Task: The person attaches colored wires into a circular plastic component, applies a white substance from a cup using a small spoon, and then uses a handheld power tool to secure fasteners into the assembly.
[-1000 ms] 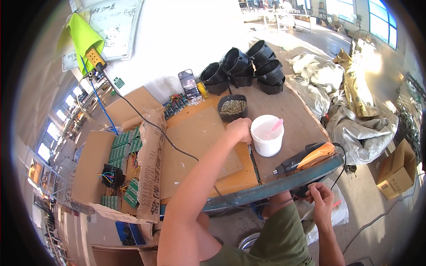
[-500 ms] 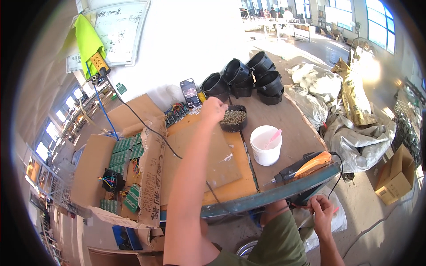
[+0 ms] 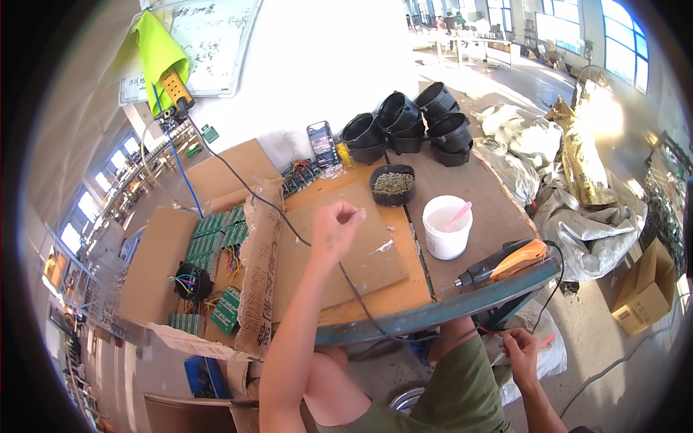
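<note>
My left hand (image 3: pixel 334 229) is over the brown board (image 3: pixel 372 263) on the bench, its thumb and fingers drawn together in a pinch. Whatever may be between the fingertips is too small to see. Beyond it stands a black dish (image 3: pixel 392 185) full of small brass-coloured pieces. My right hand (image 3: pixel 521 352) is low at the right, beyond the bench's front edge, with fingers closed. Something red shows beside these fingers, but what they hold cannot be made out. A dark cable (image 3: pixel 346 278) crosses the board near my left hand.
An open carton (image 3: pixel 254 289) with green circuit boards stands left. Several black round housings (image 3: pixel 398 115) and a phone (image 3: pixel 322 144) are at the back. A white tub (image 3: pixel 447 242) and an orange-black heat gun (image 3: pixel 505 263) sit right; sacks (image 3: pixel 585 231) lie beyond.
My left hand has come back from the dish of small pieces toward me, over the board. My right hand stays in about the same place. The view has shifted slightly.
</note>
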Available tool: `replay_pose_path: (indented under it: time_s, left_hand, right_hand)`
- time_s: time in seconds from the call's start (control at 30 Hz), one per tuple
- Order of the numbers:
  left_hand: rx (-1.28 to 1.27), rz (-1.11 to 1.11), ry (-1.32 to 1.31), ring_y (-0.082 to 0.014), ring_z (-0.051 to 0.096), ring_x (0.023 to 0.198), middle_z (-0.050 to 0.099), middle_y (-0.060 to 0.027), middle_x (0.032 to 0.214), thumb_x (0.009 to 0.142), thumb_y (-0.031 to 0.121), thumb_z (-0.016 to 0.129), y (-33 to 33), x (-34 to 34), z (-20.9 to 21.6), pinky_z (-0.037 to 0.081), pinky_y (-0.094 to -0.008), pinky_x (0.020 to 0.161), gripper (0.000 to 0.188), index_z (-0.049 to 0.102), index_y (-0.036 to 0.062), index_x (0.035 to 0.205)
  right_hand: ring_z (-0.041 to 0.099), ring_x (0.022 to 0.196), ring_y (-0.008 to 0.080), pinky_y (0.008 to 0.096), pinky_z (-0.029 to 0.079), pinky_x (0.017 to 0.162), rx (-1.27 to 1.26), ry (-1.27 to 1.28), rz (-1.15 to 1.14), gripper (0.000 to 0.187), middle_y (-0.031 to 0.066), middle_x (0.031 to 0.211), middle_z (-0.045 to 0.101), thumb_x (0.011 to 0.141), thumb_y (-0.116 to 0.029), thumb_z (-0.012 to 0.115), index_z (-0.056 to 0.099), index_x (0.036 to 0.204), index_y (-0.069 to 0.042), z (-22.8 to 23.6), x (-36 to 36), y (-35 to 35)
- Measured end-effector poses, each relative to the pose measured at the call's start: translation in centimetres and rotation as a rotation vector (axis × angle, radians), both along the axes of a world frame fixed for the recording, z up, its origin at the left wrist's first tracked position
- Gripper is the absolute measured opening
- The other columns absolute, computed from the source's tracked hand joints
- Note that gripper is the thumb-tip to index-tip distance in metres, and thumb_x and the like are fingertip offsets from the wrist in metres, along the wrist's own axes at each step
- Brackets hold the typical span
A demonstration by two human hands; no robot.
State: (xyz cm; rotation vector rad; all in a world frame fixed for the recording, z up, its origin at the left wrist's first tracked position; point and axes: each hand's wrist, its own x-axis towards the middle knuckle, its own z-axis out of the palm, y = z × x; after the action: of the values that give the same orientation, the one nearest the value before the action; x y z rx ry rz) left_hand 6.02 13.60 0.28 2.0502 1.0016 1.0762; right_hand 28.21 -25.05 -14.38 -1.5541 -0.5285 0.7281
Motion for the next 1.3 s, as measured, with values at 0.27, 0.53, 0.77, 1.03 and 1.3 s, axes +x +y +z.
replay_pose_path:
  time_s: [0.27,0.53,0.77,1.03,1.3]
  left_hand:
    - [-0.087,0.178,-0.334,-0.0043,0.052,0.068,0.063,0.0006,0.080,0.090,0.007,0.067,-7.7,-11.2,1.6,0.041,-0.0200,0.060,0.008,0.064,0.0006,0.094]
    - [-0.042,0.641,-0.200,-0.0109,0.055,0.085,0.058,-0.0020,0.094,0.090,-0.002,0.064,-26.1,-23.8,-1.0,0.046,-0.0240,0.077,0.021,0.059,-0.0005,0.110]
    - [0.074,1.076,0.419,-0.0199,0.063,0.079,0.070,-0.0095,0.094,0.094,0.021,0.068,-37.8,-34.2,1.0,0.051,-0.0324,0.065,0.022,0.071,0.0011,0.103]
    - [-0.558,1.176,0.723,-0.0333,0.065,0.100,0.067,-0.0213,0.113,0.087,0.035,0.074,-44.2,-57.5,-19.9,0.053,-0.0434,0.085,0.047,0.063,0.0048,0.122]
    - [-1.023,1.060,0.790,-0.0283,0.060,0.103,0.062,-0.0180,0.114,0.086,0.027,0.071,-42.1,-55.6,-39.0,0.050,-0.0400,0.088,0.047,0.058,0.0038,0.124]
  right_hand:
    - [0.057,0.067,0.0062,0.0209,0.045,0.062,0.037,-0.009,0.090,0.014,0.0019,0.076,0.066,0.095,-0.011,0.061,0.067,0.096,0.001,0.8,-3.8,2.6]
    - [0.055,0.065,0.0052,0.0206,0.043,0.059,0.037,-0.003,0.162,0.014,0.0009,0.075,0.065,0.095,-0.011,0.060,0.067,0.095,0.001,1.3,-6.5,4.2]
    - [0.051,0.061,0.0055,0.0212,0.040,0.057,-0.004,-0.050,0.193,0.015,0.0006,0.074,0.064,0.095,-0.014,0.060,0.067,0.096,0.000,1.2,-6.6,5.7]
    - [0.052,0.062,0.0074,0.0222,0.038,0.054,-0.007,0.335,0.117,0.016,-0.0012,0.076,0.061,0.093,-0.024,0.064,0.064,0.095,-0.008,-0.2,-7.8,8.3]
    - [0.054,0.064,0.0073,0.0227,0.041,0.055,0.021,0.253,0.042,0.015,-0.0017,0.077,0.061,0.094,-0.024,0.064,0.062,0.098,-0.010,0.2,-5.3,6.2]
